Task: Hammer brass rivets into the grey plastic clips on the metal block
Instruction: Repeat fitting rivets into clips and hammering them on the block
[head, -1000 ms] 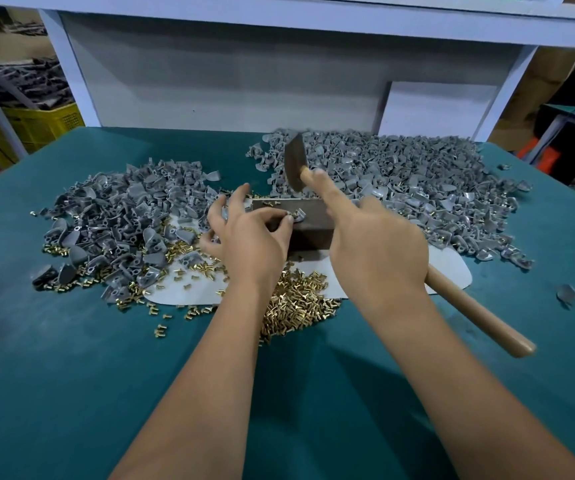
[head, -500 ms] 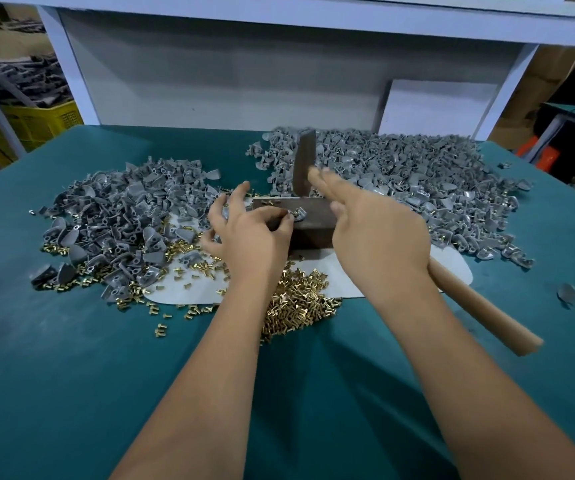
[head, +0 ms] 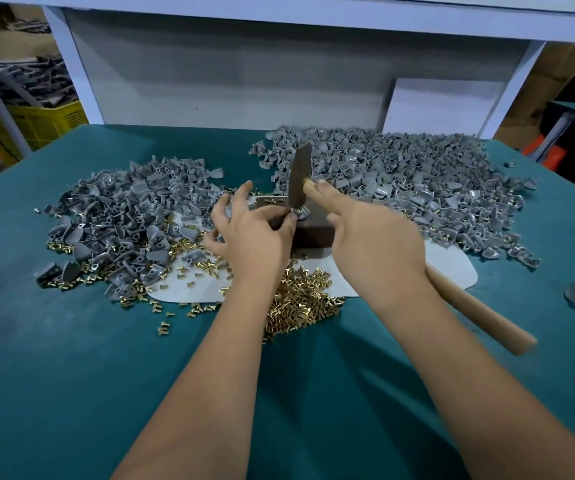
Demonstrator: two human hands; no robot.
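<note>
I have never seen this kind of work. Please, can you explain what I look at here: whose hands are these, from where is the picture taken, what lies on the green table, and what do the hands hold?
There is no machine here, only a person working with two bare hands. The camera sits on the person's head and looks forward and down, so you see both forearms from above.

The right hand grips a hammer by its wooden handle; the dark head is down at a small grey clip on the metal block. The left hand pinches that clip at the block's top to steady it.

On the green table lie two heaps of grey plastic clips, one on the left and a larger one on the right. Small brass rivets are scattered in front of the block, partly on a white sheet.
</note>
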